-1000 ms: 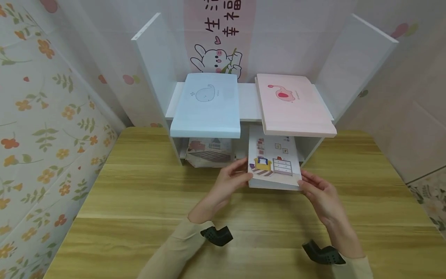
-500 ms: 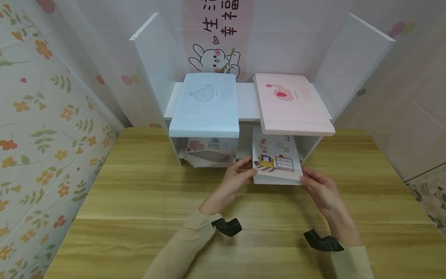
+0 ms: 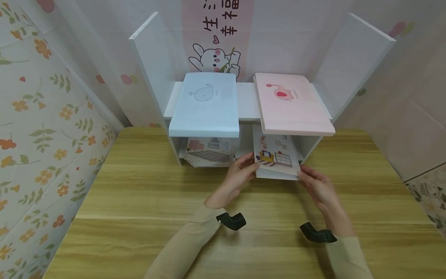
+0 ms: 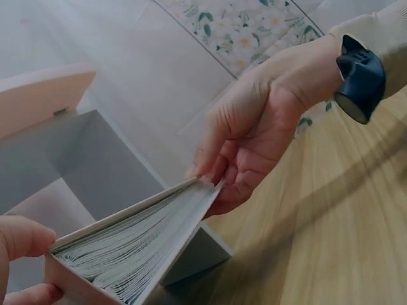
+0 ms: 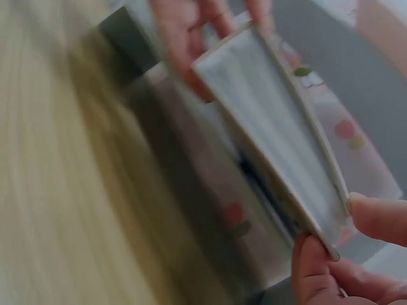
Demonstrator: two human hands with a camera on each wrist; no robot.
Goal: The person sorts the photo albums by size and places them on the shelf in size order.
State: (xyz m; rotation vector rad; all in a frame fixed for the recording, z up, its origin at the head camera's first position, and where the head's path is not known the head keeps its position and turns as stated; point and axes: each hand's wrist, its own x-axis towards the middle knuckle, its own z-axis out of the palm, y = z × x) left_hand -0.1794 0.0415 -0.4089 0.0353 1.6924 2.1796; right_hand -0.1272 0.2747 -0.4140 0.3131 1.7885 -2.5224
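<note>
Both hands hold a thick book (image 3: 275, 157) with a furniture drawing on its white cover, partly inside the lower right compartment of a white shelf (image 3: 249, 101). My left hand (image 3: 240, 174) pinches its left edge near the front corner, thumb on top. At the right front corner, my right hand (image 3: 318, 186) grips with the thumb above and fingers below. The book's page edges (image 4: 137, 244) show between its covers in the left wrist view. Its back part is hidden under the pink book (image 3: 294, 104) on the upper shelf.
A light blue book (image 3: 205, 104) with a whale lies on the upper left shelf, jutting past the front. Below it, another illustrated book (image 3: 209, 153) lies in the lower left compartment. Tall side panels (image 3: 153, 66) flank the shelf, which stands on a wooden table (image 3: 139, 217).
The held book has moved farther back into the lower right compartment and a little to the right. Both hands have moved forward with it, keeping their hold.
</note>
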